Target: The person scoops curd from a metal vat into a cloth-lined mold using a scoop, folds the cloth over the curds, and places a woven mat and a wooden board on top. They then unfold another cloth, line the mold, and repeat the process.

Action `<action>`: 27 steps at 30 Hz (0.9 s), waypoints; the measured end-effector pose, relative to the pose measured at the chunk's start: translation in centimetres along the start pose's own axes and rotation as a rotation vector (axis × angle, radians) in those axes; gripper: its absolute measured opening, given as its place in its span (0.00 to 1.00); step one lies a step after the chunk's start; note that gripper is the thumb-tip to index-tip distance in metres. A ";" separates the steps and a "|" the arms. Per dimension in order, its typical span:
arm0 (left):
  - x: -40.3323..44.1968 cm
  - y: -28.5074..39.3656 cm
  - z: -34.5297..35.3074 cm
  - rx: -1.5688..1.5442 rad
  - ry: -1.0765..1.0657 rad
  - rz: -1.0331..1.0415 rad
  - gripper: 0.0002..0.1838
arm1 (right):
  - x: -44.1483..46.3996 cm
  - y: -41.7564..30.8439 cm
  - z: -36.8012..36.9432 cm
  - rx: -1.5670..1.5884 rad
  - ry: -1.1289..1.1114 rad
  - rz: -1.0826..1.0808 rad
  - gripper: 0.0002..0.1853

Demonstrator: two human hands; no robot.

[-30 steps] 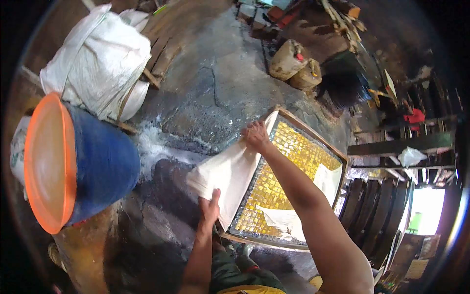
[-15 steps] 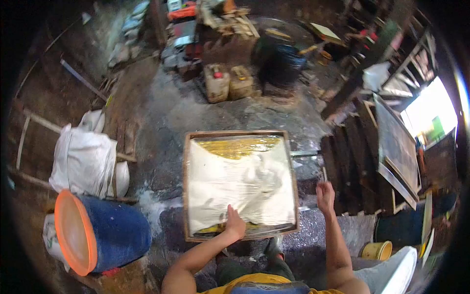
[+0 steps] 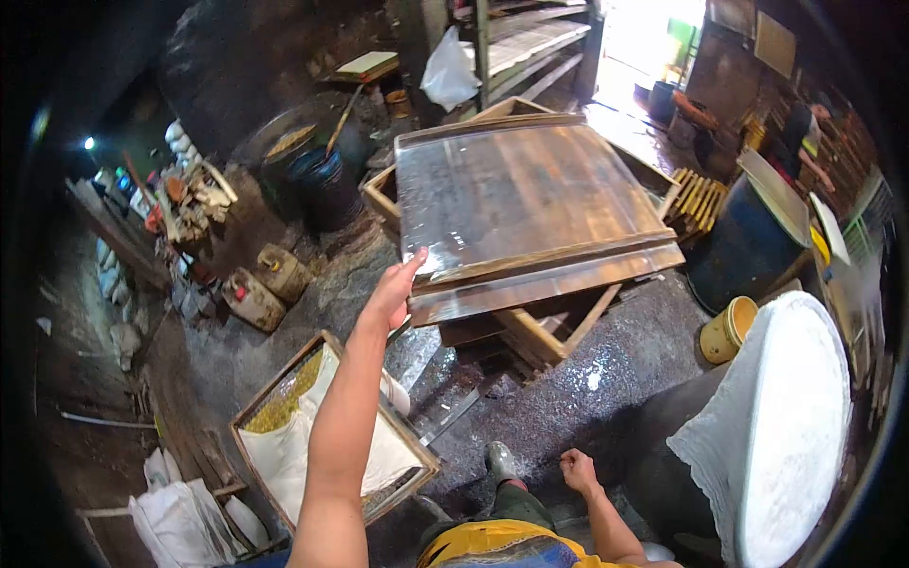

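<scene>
My left hand [image 3: 390,292] grips the left edge of a dark, wet wooden board [image 3: 521,199], its thumb on top and its other fingers hidden below. The board lies slanted on a stack of wooden frames [image 3: 535,341]. Low in front of me, my right hand [image 3: 578,470] is closed in a fist; whether anything is inside cannot be made out. Beneath my left forearm, a wooden-framed tray [image 3: 276,383] holds a pale cloth or sheet [image 3: 284,450], with yellowish material showing at its corner. My forearm hides part of the tray.
On the right stand a large drum with a white top [image 3: 793,445], a yellow bucket [image 3: 728,329] and a blue barrel [image 3: 743,241]. Two jerrycans [image 3: 254,298] and a dark bucket [image 3: 327,189] are at left. Another person [image 3: 805,142] is at the far right. The floor [image 3: 606,379] looks wet.
My view has turned right towards the stacked frames. My left hand has left the cloth-covered tray and taken hold of the wooden board's edge. My right hand stays closed, now lower.
</scene>
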State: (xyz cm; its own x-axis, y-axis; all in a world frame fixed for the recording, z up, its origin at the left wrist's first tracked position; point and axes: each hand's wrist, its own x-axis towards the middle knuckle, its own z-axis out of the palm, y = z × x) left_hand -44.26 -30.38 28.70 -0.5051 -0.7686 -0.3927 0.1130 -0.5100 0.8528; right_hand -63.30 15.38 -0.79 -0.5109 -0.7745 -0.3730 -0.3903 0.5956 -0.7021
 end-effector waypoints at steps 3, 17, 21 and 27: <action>1.4 -0.9 0.6 0.147 0.185 0.013 0.16 | 1.9 0.1 -0.1 -0.013 0.062 -0.078 0.09; -20.5 -6.7 -11.4 0.095 0.320 0.159 0.13 | 4.4 -20.1 -21.9 0.611 0.579 -0.164 0.10; -29.2 -12.9 -18.0 -0.111 0.388 0.210 0.15 | 0.6 -23.2 -16.6 0.409 0.228 -0.041 0.19; -39.8 -24.6 -29.2 -0.141 0.572 0.219 0.21 | -6.1 -24.8 -5.8 0.294 -0.095 -0.170 0.17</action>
State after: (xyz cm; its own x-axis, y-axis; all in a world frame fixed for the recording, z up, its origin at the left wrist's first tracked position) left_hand -1.91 1.46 13.33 0.0759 -0.9262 -0.3693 0.2933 -0.3333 0.8961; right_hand -54.90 6.50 22.41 -0.3787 -0.8820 -0.2805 -0.2192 0.3799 -0.8987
